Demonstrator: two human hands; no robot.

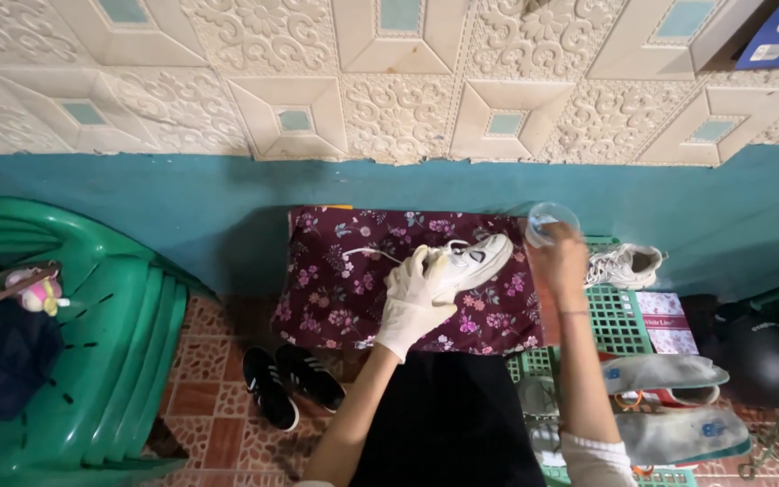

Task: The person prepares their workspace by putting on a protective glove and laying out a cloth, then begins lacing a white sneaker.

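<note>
My left hand (415, 293), in a white glove, grips a white sneaker (473, 259) from behind and holds it over a dark floral cloth (335, 289). A loose lace trails off the shoe to the left. My bare right hand (563, 257) holds a small clear plastic cup (549, 219) just right of the sneaker's toe. Whether the cup has anything in it I cannot tell.
A second white sneaker (624, 264) lies on a green plastic crate (618, 317) at right, with a small printed packet (667, 322) and grey insoles (669, 372) nearby. Black shoes (286, 383) sit on the tiled floor. Stacked green chairs (110, 361) stand left, a dark helmet (764, 361) right.
</note>
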